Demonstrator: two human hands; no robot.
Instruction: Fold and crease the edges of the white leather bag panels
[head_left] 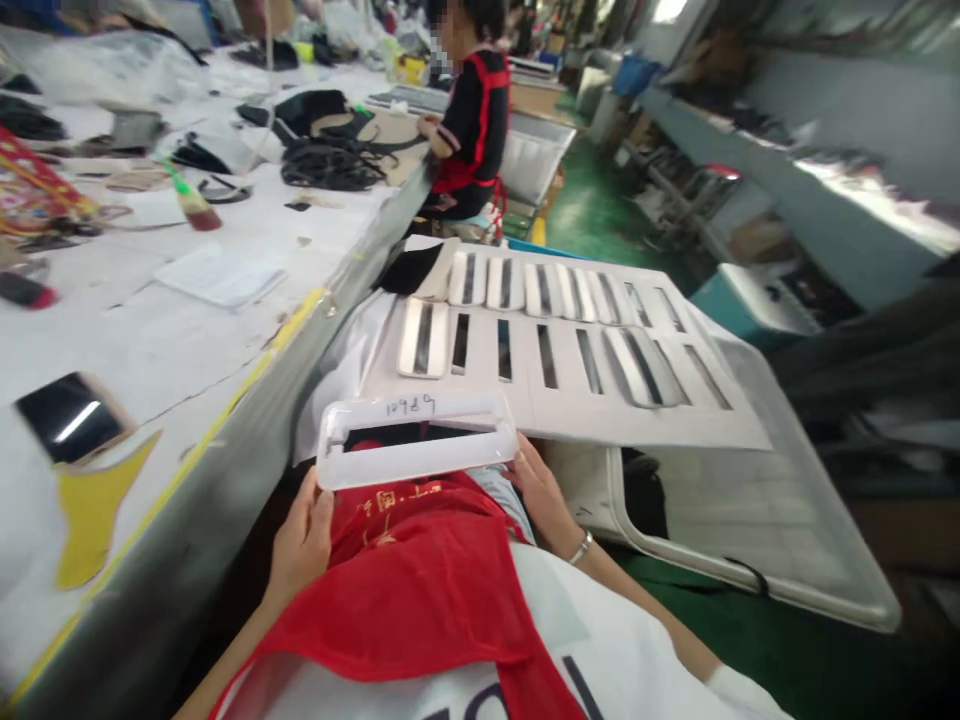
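Observation:
A white rounded frame with a long slot is held level above my lap, with handwritten figures along its far strip. My left hand grips its left end, thumb and fingers closed at the corner. At the other end my right hand pinches the frame's edge. Just beyond lies a pale slotted board with rows of narrow cut-outs. Several similar white slotted pieces rest on it, one of them a white piece at its near left.
To my left runs a long worktable, with a phone, a yellow cut piece, a glue bottle and a heap of black straps. A co-worker sits farther along. A large pale bin stands at the right.

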